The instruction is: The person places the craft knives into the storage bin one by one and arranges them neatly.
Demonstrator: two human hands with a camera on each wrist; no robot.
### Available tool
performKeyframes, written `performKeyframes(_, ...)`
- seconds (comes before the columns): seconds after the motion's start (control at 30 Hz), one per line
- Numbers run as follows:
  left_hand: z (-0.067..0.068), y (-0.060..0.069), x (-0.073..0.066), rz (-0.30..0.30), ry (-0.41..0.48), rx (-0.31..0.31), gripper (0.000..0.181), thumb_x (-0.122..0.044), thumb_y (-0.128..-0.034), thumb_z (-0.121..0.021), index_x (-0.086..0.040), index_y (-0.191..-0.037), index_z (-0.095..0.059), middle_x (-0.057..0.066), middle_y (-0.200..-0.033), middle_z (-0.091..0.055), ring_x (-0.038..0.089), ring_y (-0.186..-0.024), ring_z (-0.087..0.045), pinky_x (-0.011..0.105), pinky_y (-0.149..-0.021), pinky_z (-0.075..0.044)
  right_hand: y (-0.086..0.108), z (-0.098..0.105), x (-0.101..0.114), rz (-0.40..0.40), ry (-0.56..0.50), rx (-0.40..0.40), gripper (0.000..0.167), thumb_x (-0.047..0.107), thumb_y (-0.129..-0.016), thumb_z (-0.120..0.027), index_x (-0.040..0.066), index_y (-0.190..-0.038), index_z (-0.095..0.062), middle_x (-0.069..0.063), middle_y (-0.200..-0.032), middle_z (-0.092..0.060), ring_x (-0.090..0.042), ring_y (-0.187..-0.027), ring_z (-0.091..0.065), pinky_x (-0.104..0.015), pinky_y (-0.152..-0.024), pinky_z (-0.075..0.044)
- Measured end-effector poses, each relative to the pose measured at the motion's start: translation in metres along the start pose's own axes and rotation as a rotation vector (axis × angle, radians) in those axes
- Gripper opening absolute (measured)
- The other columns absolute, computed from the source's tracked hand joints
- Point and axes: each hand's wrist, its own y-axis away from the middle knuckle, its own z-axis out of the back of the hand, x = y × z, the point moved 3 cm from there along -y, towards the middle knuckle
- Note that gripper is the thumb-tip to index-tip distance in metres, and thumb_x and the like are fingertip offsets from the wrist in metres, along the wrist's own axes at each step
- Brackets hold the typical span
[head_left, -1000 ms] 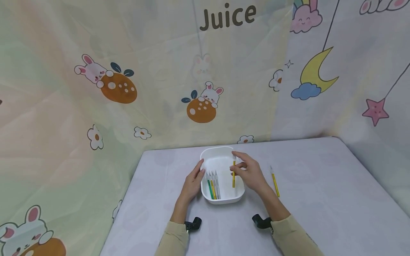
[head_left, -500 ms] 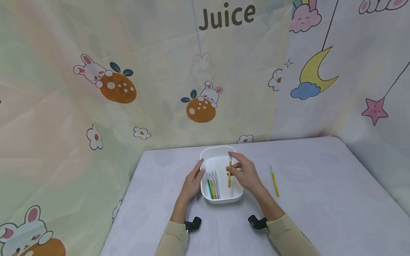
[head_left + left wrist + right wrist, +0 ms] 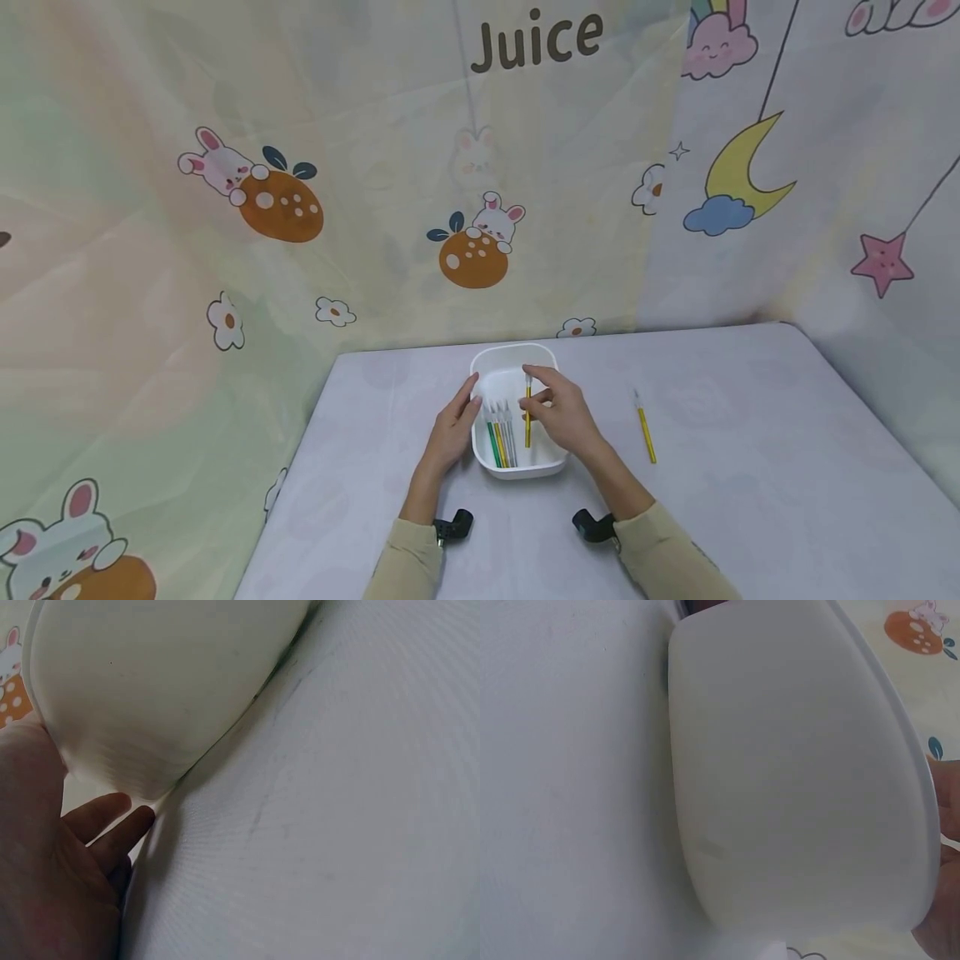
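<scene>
A white plastic container with rounded corners stands on the table. My left hand rests against its left side with fairly straight fingers; the left wrist view shows fingers beside the outer wall. Above the container's inside, my right hand pinches a thin yellow pen-like stick, held roughly lengthwise. Several similar sticks, green, yellow and silver-grey with pale pointed ends, lie side by side in the left half. The right wrist view shows mostly the container's outer wall; the held stick is hidden there.
Another yellow stick with a pale pointed tip lies on the white-covered table, right of the container. A printed cloth hangs behind the table.
My right hand has moved left with the yellow stick, from the container's right side toward the row of sticks. The left hand has stayed at the container's left side.
</scene>
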Motion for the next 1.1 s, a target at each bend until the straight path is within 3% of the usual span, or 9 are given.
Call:
performKeyframes(0.57, -0.001, 0.000, -0.001, 0.008, -0.005, -0.001, 0.046, -0.047, -0.1092, -0.048, -0.054, -0.154, -0.039, -0.017, -0.166, -0.035, 0.017, -0.156, -0.033, 0.052, -0.127, -0.031, -0.004, -0.013, 0.001, -0.033, 0.025, 0.021, 0.062, 0.003, -0.093, -0.077, 0.008, -0.150, -0.055, -0.012, -0.152, -0.055, -0.013, -0.084, -0.073, -0.022, -0.069, -0.063)
performKeyframes(1.1, 0.000, 0.001, -0.002, 0.008, -0.006, 0.003, 0.047, -0.054, -0.1075, -0.047, -0.055, -0.154, -0.040, -0.016, -0.166, -0.035, 0.016, -0.156, -0.033, 0.052, -0.127, -0.031, -0.008, -0.020, -0.002, -0.138, 0.111, 0.090, 0.062, 0.005, -0.091, -0.080, 0.011, -0.149, -0.057, -0.012, -0.149, -0.058, -0.010, -0.075, -0.072, -0.025, -0.067, -0.063)
